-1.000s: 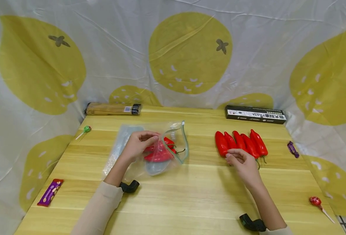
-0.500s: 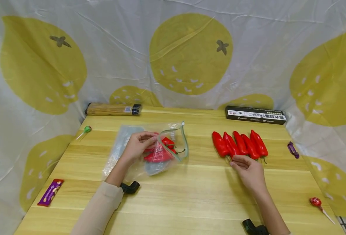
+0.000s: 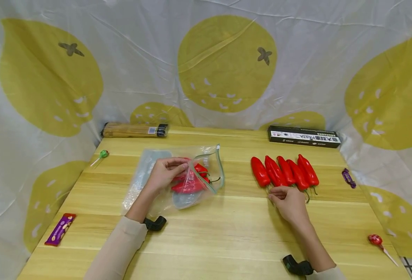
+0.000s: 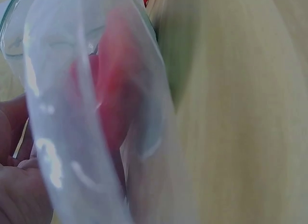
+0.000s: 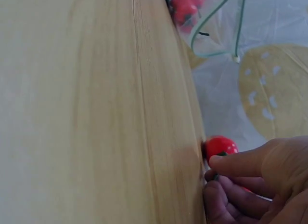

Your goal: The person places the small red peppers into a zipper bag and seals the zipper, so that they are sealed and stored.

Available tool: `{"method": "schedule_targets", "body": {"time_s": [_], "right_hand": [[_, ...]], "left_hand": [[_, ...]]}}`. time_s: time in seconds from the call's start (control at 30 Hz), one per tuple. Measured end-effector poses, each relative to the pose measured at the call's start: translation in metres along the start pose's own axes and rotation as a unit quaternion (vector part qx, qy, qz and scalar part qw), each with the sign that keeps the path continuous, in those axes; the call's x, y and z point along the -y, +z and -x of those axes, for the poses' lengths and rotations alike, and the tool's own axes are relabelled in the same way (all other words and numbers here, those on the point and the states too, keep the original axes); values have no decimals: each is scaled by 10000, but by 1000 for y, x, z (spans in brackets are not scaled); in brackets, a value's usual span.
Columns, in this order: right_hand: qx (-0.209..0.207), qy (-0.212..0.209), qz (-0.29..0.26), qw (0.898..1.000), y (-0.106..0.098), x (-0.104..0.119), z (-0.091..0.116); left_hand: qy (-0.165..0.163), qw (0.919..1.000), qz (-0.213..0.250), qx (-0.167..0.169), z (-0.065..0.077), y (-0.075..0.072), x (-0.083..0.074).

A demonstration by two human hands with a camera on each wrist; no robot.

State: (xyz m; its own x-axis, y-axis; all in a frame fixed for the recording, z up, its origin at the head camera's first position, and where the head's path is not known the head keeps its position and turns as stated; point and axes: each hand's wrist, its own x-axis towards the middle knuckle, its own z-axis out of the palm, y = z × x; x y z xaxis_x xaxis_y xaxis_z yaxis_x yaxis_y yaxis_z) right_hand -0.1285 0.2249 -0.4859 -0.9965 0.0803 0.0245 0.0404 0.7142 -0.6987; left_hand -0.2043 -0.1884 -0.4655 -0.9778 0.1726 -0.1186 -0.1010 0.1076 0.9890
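Observation:
My left hand (image 3: 167, 173) pinches the upper side of a clear zip bag (image 3: 206, 153), holding its green-edged mouth apart toward the right. Inside the bag lie several red peppers (image 3: 188, 184), blurred through the plastic in the left wrist view. On the right, several more red peppers stand side by side in a row, stems toward me. My right hand (image 3: 290, 204) is at the near end of the leftmost pepper (image 3: 260, 171), thumb and fingertips pinching its green stem. In the right wrist view that pepper (image 5: 221, 146) shows just beyond the thumb tip.
A pack of noodles (image 3: 132, 130) and a black pasta box (image 3: 304, 136) stand along the back. A green lollipop (image 3: 103, 154) and purple bar (image 3: 60, 229) lie left; a wrapped purple candy (image 3: 348, 178) and red lollipop (image 3: 375, 240) lie right. Patterned cloth surrounds the table.
My right hand has come down from the pepper row's left side to the leftmost pepper's stem. That pepper has tilted and shifted slightly left. The left hand and bag have hardly moved.

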Motion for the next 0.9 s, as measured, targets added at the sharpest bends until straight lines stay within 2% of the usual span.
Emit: {"method": "schedule_targets", "body": {"time_s": [0.13,0.27,0.37,0.53,0.7,0.83,0.9], "right_hand": [[-321,70,-154,9993,0,3,1],[-718,134,-536,9959,-5,11,2],[-762,193,-782,9938,-9,18,1],[-447,180,-1401,9890,-13,28,0],[2,73,-2058,9786,-9,43,-5],[242,142,-2608,9650,2,57,-15],[338,203,-2875,9570,10,63,-21]], "left_hand": [[28,10000,-31,14,0,1,0],[241,9996,-25,-110,1,3,4],[419,9988,-72,-240,1,5,5],[622,9974,-143,-348,1,9,5],[608,9966,-389,-402,4,11,-1],[713,9943,-711,-362,6,12,-4],[800,9936,-729,-336,6,12,-5]]}}
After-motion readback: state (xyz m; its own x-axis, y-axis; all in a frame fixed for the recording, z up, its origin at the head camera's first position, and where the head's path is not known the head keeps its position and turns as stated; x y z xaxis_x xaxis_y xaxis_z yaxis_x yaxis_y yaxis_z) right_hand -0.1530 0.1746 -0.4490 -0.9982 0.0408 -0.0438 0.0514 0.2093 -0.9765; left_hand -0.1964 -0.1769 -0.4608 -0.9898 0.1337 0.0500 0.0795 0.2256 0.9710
